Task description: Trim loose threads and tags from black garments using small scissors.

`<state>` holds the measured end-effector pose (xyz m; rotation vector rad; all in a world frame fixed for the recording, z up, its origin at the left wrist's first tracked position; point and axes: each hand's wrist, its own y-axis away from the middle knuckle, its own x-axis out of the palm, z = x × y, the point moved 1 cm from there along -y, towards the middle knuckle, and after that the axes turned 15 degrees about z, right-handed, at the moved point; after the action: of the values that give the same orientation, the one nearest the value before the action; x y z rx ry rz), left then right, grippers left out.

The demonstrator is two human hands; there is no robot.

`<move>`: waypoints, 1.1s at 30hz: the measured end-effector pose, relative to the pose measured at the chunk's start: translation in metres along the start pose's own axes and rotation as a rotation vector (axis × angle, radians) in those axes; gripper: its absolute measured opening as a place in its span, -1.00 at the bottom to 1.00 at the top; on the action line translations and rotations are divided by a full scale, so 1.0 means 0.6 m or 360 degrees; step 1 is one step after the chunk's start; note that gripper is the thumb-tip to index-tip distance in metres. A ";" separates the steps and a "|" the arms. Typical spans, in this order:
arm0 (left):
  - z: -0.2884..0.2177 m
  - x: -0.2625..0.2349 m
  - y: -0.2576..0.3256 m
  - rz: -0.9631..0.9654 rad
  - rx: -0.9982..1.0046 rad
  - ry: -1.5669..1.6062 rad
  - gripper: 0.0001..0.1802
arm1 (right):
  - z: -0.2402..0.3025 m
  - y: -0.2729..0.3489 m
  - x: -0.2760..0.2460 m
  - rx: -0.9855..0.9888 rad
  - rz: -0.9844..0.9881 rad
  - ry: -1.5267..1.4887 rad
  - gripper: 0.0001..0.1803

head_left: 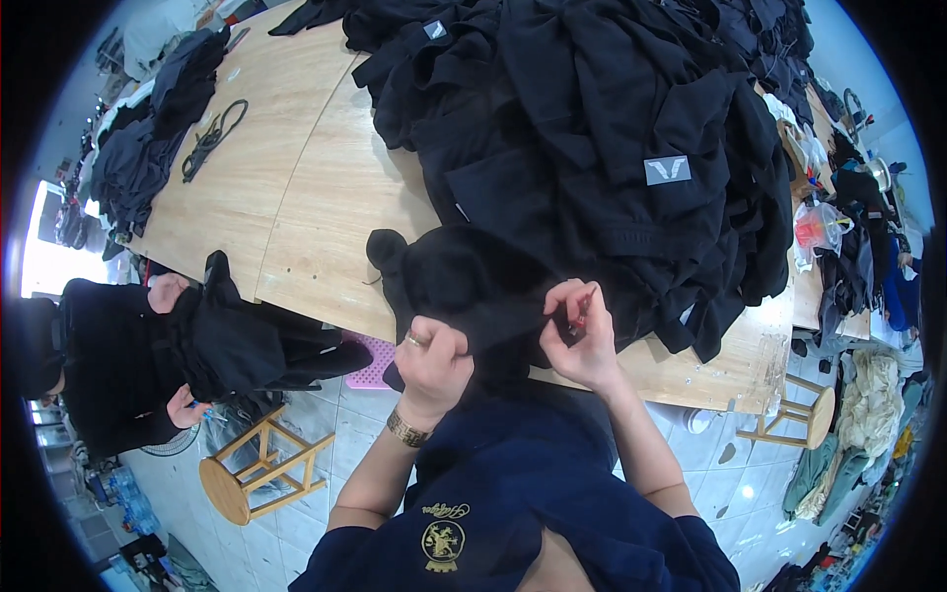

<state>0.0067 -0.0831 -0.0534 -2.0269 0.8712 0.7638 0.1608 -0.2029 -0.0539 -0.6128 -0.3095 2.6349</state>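
Observation:
A black garment (459, 276) lies bunched at the near edge of the table in front of me. My left hand (434, 363) is closed in a fist on its near left edge, a ring and a wristwatch showing. Just to the right, my right hand (582, 340) has its fingers curled around a small red tool (580, 322), mostly hidden in the palm. The thumb and fingertips of that hand are at the garment's right side; whether they also pinch the cloth, I cannot tell.
A large heap of black garments (612, 128) covers the table (316, 197) ahead and right. A dark cord loop (212, 143) lies at the left. Another person (109, 355) at left handles a black garment. Wooden stools (227, 488) stand on both sides.

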 end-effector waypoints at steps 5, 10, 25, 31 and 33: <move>0.002 0.005 -0.003 -0.0086 -0.0035 0.0022 -0.72 | -0.005 -0.002 0.007 -0.0132 -0.0105 -0.0016 -0.66; 0.034 -0.031 -0.003 0.0027 -0.0169 0.0760 -0.60 | -0.010 -0.001 -0.038 -0.0219 -0.0507 -0.0135 -0.61; 0.146 -0.014 0.043 0.0896 -0.1280 0.0483 -0.52 | -0.019 0.063 -0.138 0.0115 -0.1177 0.0275 -0.70; 0.168 0.010 0.045 0.0607 -0.1175 0.1011 -0.74 | 0.039 0.001 -0.024 -0.0248 -0.0443 -0.0073 -0.63; 0.155 0.001 0.029 0.0517 -0.1128 0.1195 -0.80 | 0.051 -0.025 0.019 -0.0159 -0.0169 -0.0239 -0.64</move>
<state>-0.0265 -0.0139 -0.1085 -2.9305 1.5353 0.5018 0.1426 -0.1881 -0.0267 -0.4176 -0.5073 2.5796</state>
